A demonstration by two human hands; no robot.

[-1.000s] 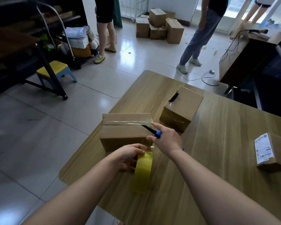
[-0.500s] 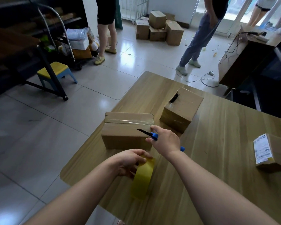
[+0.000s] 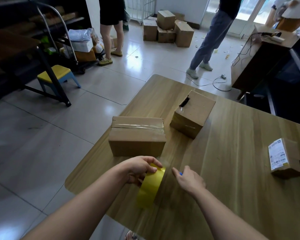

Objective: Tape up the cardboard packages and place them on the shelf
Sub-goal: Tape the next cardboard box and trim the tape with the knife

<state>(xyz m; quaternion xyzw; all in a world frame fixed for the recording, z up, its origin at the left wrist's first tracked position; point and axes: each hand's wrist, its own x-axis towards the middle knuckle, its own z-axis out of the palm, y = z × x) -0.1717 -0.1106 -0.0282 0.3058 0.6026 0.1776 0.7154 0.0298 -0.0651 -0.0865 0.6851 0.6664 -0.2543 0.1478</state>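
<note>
A cardboard box (image 3: 137,135) with clear tape across its top seam stands near the table's left edge. My left hand (image 3: 139,168) grips a yellow roll of tape (image 3: 151,186), held upright just in front of that box. Right of the roll, my right hand (image 3: 189,179) is blurred; it holds a blue-handled cutter (image 3: 180,173), of which only a blue tip shows. A second box (image 3: 192,113) with a dark strip on top sits behind to the right. A small labelled package (image 3: 284,157) lies at the table's right.
The wooden table (image 3: 232,170) has a rounded near-left corner. On the tiled floor stand two people (image 3: 213,37), a stack of boxes (image 3: 168,28), a loaded trolley (image 3: 83,45), a yellow stool (image 3: 57,75) and dark shelving (image 3: 16,40) at left. A cable lies by a desk (image 3: 260,56).
My right hand has drawn the cutter back from the box's taped end toward me, beside the roll. The left hand and roll shifted slightly back. The tape no longer joins roll and box.
</note>
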